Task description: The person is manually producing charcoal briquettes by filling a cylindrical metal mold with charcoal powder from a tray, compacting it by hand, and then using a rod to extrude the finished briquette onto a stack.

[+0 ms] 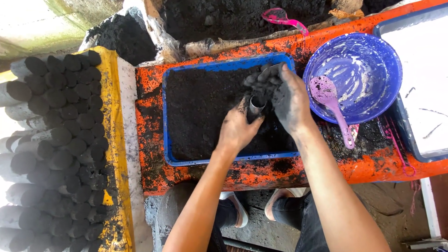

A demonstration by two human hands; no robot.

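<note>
Tube (255, 105) — a small grey metal one — sits right between the two hands, over the black dirt. Its open end shows and faces up toward the camera, so its long way seems to run up and down, tipped a little. I cannot tell how far it tips.

Left hand (237, 128) is just below the tube, on the near side. Its fingers (242, 106) curl around the lower part of the tube and grip it. Right hand (284, 95) is just beside the tube, on the right and a bit farther away. Its fingers (261, 79) are bent over the top of the tube and look cupped, caked with black dirt. I think they hold a clump of dirt above the open end, but the dirt hides the fingertips, so I cannot be sure how tight they are. Both hands are touching or almost touching the tube — the left one has the firmer hold.

Under both hands is a blue tray (228, 61) full of black dirt (200, 112). The tray rests on an orange board (149, 140), smeared with black.

Farther to the right of the right hand is a round blue bowl (368, 51) with white smears, and a purple spoon (329, 100) lies in it. A pink scoop (280, 16) lies beyond the tray, on more dirt.

Well off to the left of the left hand is a big stack of grey rolls (51, 140) with black ends, lying on their sides on a yellow sheet (112, 140).
</note>
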